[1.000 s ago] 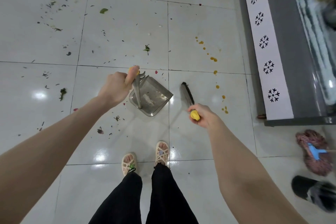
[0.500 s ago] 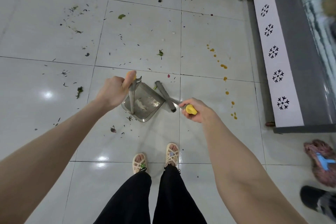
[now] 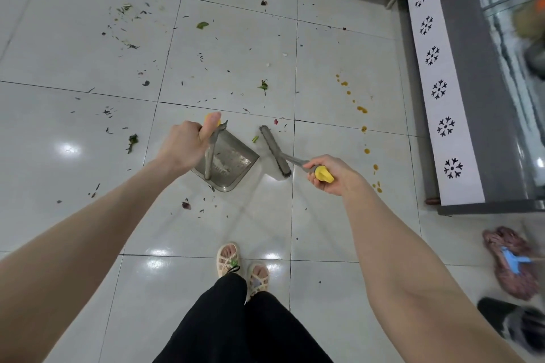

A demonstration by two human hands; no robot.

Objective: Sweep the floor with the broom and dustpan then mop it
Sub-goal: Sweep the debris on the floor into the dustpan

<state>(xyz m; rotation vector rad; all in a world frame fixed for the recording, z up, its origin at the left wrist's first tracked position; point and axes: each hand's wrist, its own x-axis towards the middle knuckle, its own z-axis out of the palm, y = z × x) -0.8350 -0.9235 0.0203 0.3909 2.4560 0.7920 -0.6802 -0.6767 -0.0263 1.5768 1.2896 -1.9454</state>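
Grip: left hand (image 3: pixel 184 146) clasps dustpan (image 3: pixel 236 162) handle | right hand (image 3: pixel 336 178) clasps broom (image 3: pixel 275 152) | broom shaft points left, toward dustpan

bare forearms (image 3: pixel 97 230), black trousers (image 3: pixel 236 324), beige woven sandals (image 3: pixel 227 258).

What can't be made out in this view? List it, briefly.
Head view:
- The left hand covers the dustpan handle's grip.
- The mop handle is cut off by the right edge.
- The counter top's contents are motion-blurred.
- The floor debris is too small to identify.
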